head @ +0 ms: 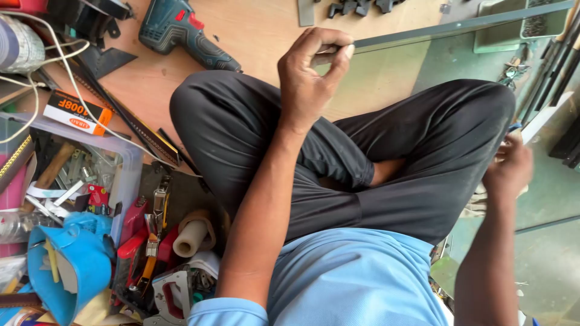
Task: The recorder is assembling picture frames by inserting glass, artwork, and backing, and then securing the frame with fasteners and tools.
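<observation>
Two hands at work, seen from above as I sit cross-legged on a plywood floor [260, 30]. My left hand [311, 75] is raised above my left knee [205, 115], thumb and curled fingers pressed together on the near end of a long grey-green strip [459, 25]. This strip may be the edge of a clear, green-tinted pane, but I cannot tell which. From the pinch, its long axis runs away to my right and slightly forward, passing beyond my right knee and ending near a pale green tray [489, 36] at the far right. The left hand holds the strip, while the right hand is well apart from it and lower. My right hand [510, 169] hangs outside my right knee, its fingers closed about a white flat piece [547, 118] that slants up and away from it. That hand is blurred, so the exact hold is uncertain. To my left lies a clutter of tools: a blue-green cordless drill [181, 30] on the floor ahead of the knee, a clear plastic bin [130, 163] of small hardware beside my thigh, a cream-coloured roll [192, 236] near my hip, and a blue plastic scoop-like shell [78, 259] at the near corner. None of these touches either hand.
</observation>
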